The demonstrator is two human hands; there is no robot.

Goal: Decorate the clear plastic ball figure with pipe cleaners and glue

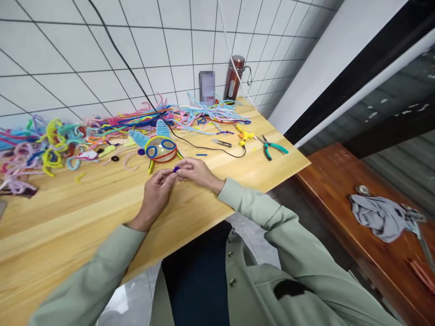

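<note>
A small dark purple coil [176, 169], which looks like wound pipe cleaner, is pinched between the fingertips of my left hand [158, 189] and my right hand [197, 173]. Both hands are closed on it just above the table. Right behind them stands a rounded craft figure [163, 148] with blue ring eyes, a red band, light blue ears and yellow-and-dark legs. Another purple piece [141, 152] touches its left side. A short blue pipe cleaner piece [201, 155] lies beyond my right hand.
Heaps of coloured pipe cleaners [129, 121] line the wall. A yellow glue gun [244, 135] with a black cord, thread snips [222, 143] and green-handled pliers [273, 147] lie at the right. A phone [207, 88] and a red flask [234, 78] stand behind.
</note>
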